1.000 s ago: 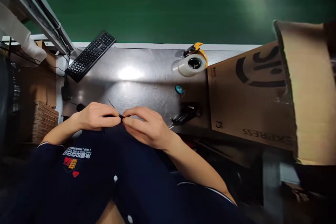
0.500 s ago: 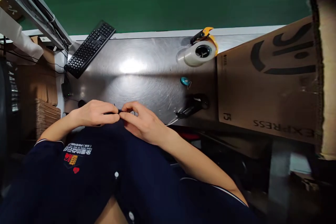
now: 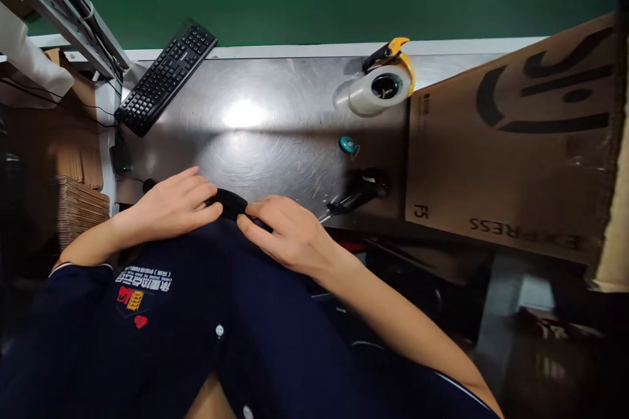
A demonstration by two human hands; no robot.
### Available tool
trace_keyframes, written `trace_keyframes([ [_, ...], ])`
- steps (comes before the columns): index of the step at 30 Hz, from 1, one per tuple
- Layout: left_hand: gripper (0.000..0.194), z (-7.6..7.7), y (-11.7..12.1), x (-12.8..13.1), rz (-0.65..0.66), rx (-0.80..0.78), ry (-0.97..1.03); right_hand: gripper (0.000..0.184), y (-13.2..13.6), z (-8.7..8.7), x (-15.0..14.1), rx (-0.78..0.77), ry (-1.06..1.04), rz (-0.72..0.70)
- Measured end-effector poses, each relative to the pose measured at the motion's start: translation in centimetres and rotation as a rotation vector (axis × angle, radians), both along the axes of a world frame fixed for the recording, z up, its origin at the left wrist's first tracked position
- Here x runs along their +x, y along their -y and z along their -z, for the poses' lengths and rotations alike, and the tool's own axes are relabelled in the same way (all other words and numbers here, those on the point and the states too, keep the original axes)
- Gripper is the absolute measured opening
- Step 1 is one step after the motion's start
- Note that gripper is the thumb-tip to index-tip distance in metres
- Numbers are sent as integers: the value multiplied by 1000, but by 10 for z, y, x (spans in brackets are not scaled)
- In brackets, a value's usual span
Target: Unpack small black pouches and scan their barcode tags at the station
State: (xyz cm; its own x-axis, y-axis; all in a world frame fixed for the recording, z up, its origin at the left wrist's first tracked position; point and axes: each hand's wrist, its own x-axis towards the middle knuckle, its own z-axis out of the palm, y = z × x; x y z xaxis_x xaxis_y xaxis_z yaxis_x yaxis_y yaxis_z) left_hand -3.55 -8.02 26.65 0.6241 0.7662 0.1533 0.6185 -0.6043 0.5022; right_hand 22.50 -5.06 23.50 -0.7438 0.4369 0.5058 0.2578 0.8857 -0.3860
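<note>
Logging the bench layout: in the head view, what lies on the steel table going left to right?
Keyboard → small black object pinched between left hand and right hand → teal disc → tape dispenser → cardboard box.

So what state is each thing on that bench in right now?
Left hand: fingers pinch the small black object.
Right hand: fingers on the same object.
Tape dispenser: on its side, untouched.
Keyboard: flat, idle.
Cardboard box: lying flat, printed side up.

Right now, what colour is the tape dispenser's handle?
Yellow tape dispenser handle, clearest in the head view.
</note>
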Motion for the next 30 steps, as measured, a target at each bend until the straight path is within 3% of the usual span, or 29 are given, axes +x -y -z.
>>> trace_keyframes([
  [4, 27, 4, 3, -4, 9, 127, -131, 17, 0, 2, 1, 77, 7, 30],
  [11, 28, 17, -1, 4, -33, -35, -119, 22, 4, 4, -10, -342, 144, 105],
  [13, 27, 22, -3, 5, -3, -18, -100, 23, 4, 6, -16, -440, 215, 107],
  [16, 24, 38, -2, 1, 42, 1, -46, 22, 1, 10, -24, -586, 241, 104],
  [18, 20, 58, -2, -4, -1, -35, 88, 21, -4, 16, -28, -687, 221, 101],
  [21, 25, 95, -1, -7, -128, -80, 396, 21, -11, 32, -35, -869, 200, 112],
  [24, 55, 126, -4, -6, -237, -258, 630, 18, -18, 61, -43, -1033, 142, 176],
  [26, 65, 137, -9, -5, -303, -479, 610, 13, -21, 84, -48, -1140, 51, 263],
  [30, 33, 140, -18, -6, -456, -769, 392, 12, -24, 116, -48, -1316, -181, 380],
])
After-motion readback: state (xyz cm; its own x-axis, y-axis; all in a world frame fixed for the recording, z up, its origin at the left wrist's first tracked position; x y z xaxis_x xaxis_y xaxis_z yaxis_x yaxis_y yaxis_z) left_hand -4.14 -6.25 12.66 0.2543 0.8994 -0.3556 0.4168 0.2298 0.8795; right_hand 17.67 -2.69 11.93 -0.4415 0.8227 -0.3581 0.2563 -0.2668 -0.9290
